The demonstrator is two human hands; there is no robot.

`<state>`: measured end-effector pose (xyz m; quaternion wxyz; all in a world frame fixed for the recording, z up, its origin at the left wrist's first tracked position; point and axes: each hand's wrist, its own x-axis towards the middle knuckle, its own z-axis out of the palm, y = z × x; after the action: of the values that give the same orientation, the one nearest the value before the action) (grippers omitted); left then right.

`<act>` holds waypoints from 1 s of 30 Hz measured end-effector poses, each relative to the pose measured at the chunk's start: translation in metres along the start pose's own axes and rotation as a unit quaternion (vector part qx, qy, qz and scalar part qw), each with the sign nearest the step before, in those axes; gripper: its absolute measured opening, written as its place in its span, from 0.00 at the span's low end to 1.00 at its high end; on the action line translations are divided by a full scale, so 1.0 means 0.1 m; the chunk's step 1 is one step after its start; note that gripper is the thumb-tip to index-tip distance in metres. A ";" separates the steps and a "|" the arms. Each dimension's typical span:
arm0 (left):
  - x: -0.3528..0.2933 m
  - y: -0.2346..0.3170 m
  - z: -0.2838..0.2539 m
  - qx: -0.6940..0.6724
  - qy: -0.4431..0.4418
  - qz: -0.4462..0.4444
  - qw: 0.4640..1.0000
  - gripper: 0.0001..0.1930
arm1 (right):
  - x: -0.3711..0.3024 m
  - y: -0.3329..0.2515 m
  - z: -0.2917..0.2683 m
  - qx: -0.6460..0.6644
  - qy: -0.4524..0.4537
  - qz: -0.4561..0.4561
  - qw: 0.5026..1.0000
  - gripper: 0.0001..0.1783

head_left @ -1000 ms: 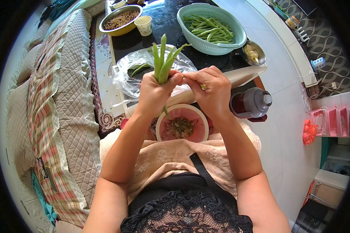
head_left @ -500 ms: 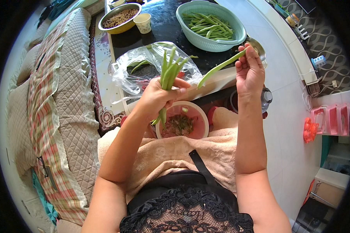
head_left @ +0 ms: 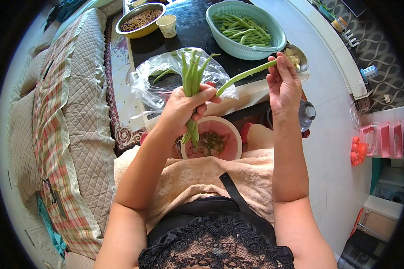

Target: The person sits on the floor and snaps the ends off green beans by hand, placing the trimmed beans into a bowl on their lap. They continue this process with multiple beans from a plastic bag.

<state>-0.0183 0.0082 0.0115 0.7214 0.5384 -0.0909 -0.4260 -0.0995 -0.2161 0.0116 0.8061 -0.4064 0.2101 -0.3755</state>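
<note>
My left hand [head_left: 186, 107] is closed round a bunch of green beans [head_left: 193, 78], their ends sticking out above and below the fist. Between the fingertips of my right hand [head_left: 285, 85] is one end of a single long green bean [head_left: 244, 77]. Its other end reaches the thumb and fingers of my left hand. Beneath my left hand, a pink bowl [head_left: 231, 150] with a pale rim holds bean scraps. Just beyond that hand lies a clear plastic bag [head_left: 143, 92] with a few beans inside.
On the dark table [head_left: 186, 31] stand a light-blue basket [head_left: 244, 54] of green beans, a metal bowl [head_left: 141, 29] of brown bits and a paper cup [head_left: 167, 27]. A small metal bowl [head_left: 303, 62] with pale pieces is behind my right hand. A quilted sofa [head_left: 83, 98] runs along the left.
My right hand has shifted slightly left and down, bringing the single bean's free end to my left hand's fingers. The bunch in my left hand now stands more upright.
</note>
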 end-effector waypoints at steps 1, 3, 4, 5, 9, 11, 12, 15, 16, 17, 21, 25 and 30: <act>0.00 0.03 0.01 -0.012 0.006 -0.001 1.000 0.10 | 0.00 0.01 -0.02 -0.012 0.002 -0.006 1.000 0.13; 0.03 0.05 -0.02 -0.046 -0.007 -0.013 0.999 0.12 | -0.01 0.02 -0.01 -0.025 0.002 -0.016 1.000 0.14; 0.03 0.04 -0.03 -0.039 -0.008 -0.007 0.999 0.13 | -0.03 0.02 0.01 -0.027 0.001 -0.020 0.999 0.15; 0.03 0.03 -0.04 -0.032 -0.009 -0.001 0.999 0.13 | -0.04 0.02 0.02 -0.029 0.000 -0.024 0.999 0.16; 0.04 0.04 -0.06 -0.001 0.003 0.013 1.000 0.14 | -0.05 0.02 -0.01 -0.150 -0.018 -0.094 0.984 0.17; 0.03 0.06 -0.05 0.014 0.022 0.033 0.999 0.12 | -0.04 0.10 0.02 -0.340 0.015 -0.272 0.900 0.18; 0.03 0.07 -0.05 0.020 0.031 0.043 0.998 0.11 | -0.10 0.05 0.09 -0.416 -0.031 -0.343 0.842 0.18; 0.04 0.02 -0.07 0.068 0.046 0.056 0.995 0.10 | -0.31 -0.02 0.30 -0.545 -0.227 -0.454 0.668 0.19; 0.05 0.01 -0.06 0.080 0.044 0.062 0.994 0.10 | -0.39 0.01 0.32 -0.569 -0.295 -0.422 0.641 0.17; 0.05 0.00 -0.05 0.092 0.043 0.068 0.993 0.09 | -0.41 0.10 0.33 -0.573 -0.310 -0.422 0.631 0.15; 0.03 0.03 -0.05 0.073 0.037 0.062 0.995 0.08 | -0.42 0.10 0.33 -0.583 -0.336 -0.438 0.596 0.09; 0.04 0.02 -0.06 0.114 0.047 0.077 0.989 0.07 | -0.43 0.15 0.28 -0.596 -0.328 -0.414 0.605 0.09; 0.06 0.03 -0.11 0.191 0.037 0.082 0.977 0.06 | -0.46 0.12 0.31 -0.614 -0.313 -0.424 0.587 0.09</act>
<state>-0.0067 0.0119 0.0077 0.6407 0.6723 -0.1880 -0.3197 -0.1039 -0.1605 0.0213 0.1303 -0.9403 -0.0706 -0.3064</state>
